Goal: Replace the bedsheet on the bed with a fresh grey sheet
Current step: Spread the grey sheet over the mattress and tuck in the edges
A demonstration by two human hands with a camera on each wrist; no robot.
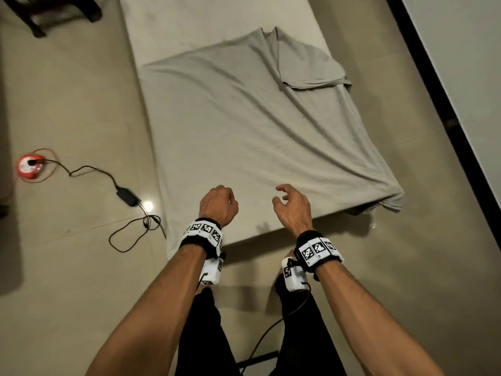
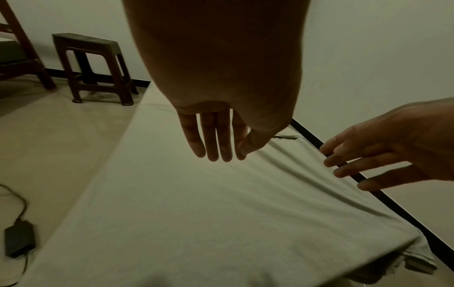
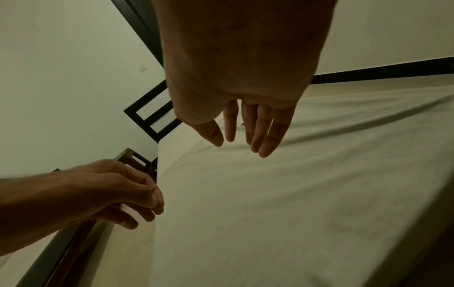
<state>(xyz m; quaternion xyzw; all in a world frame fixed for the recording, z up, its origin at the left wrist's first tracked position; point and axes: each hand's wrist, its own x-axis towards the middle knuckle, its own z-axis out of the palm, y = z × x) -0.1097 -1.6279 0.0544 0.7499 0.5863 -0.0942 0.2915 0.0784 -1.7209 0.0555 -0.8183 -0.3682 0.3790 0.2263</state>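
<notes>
A grey sheet (image 1: 244, 126) lies wrinkled over the near half of the pale mattress (image 1: 217, 23), which sits low on the floor. Its far right corner (image 1: 306, 61) is folded back on itself, and its near right corner (image 1: 390, 196) droops over the mattress corner. My left hand (image 1: 221, 202) and right hand (image 1: 287, 202) hover side by side above the sheet's near end, both holding nothing. In the left wrist view the left hand's fingers (image 2: 216, 139) hang straight above the sheet (image 2: 196, 213). The right hand's fingers (image 3: 258, 132) are relaxed and slightly spread.
A red round device (image 1: 29, 166) with a cord and a black power adapter (image 1: 128, 196) with looped cable lie on the floor to the left. A dark stool (image 2: 93, 68) stands by the far wall. The wall's black skirting (image 1: 433, 90) runs along the right.
</notes>
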